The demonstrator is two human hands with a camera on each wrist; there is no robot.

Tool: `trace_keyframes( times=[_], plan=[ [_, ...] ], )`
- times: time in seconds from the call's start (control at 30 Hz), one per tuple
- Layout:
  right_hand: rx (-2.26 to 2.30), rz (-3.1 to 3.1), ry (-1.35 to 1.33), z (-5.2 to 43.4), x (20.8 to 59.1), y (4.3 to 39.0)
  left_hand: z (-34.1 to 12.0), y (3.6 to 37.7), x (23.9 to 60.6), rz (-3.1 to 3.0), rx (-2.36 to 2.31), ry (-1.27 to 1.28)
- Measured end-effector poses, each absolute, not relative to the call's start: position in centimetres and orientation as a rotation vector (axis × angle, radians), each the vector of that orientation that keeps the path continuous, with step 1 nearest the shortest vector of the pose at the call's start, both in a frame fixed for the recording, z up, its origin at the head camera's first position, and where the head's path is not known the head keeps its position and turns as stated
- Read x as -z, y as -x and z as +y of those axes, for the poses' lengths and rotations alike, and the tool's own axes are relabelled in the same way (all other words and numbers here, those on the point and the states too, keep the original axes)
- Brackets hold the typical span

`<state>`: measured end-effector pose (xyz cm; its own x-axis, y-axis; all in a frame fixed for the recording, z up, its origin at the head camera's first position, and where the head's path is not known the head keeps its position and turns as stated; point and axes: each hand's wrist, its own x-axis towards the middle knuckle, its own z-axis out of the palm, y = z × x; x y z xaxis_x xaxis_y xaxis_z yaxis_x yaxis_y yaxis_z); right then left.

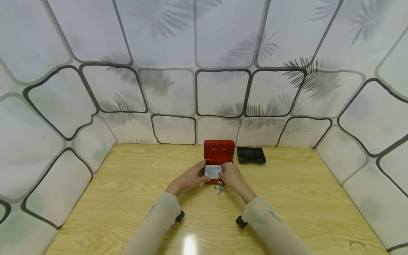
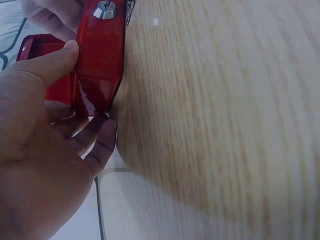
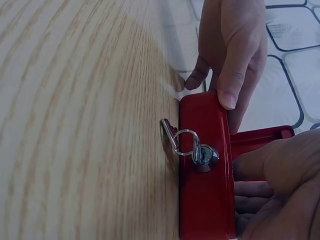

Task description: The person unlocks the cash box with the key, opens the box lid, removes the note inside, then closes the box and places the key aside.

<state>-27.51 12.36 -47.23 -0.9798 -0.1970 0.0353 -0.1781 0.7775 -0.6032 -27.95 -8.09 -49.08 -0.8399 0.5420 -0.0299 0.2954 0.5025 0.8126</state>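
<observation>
Left hand (image 1: 190, 176): thumb and fingers gripping left side of one red cash box (image 1: 219, 152), lid up, toward far side of table (image 1: 121, 184). Box probably stiff, slick; best held by side walls. Inside, one banknote (image 1: 211, 171): likely light, limp; take by edge. One key ring (image 3: 187, 142) at front lock. Right hand (image 1: 234, 176): fingers curled, pinching banknote's right end. Rightmost, one black tray (image 1: 250, 155).

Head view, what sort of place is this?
Probably a screened-off tabletop workspace, in what building I can't tell: patterned walls stand on three sides of a wood-grain table, which holds an open red box.
</observation>
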Motion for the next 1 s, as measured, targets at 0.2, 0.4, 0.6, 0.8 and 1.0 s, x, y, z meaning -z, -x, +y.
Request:
trace_keyframes(
  times=[0.2, 0.4, 0.6, 0.8, 1.0],
  plan=[
    [0.991, 2.943, 0.28, 12.24, 47.16, 27.49, -8.1, 27.82, 48.98, 2.48, -1.245, -0.673],
    [1.001, 2.941, 0.29, 12.25, 47.24, 27.4, -8.12, 27.79, 48.92, 2.48, -1.233, -0.658],
    [0.998, 2.96, 0.311, 12.32, 47.15, 27.21, -8.16, 28.0, 49.06, 2.461, -1.26, -0.686],
    [0.995, 2.965, 0.295, 12.22, 46.96, 26.99, -8.17, 28.25, 49.36, 2.444, -1.28, -0.71],
    [0.975, 2.962, 0.283, 12.07, 47.06, 27.02, -8.14, 28.27, 49.45, 2.456, -1.271, -0.705]
  ],
)
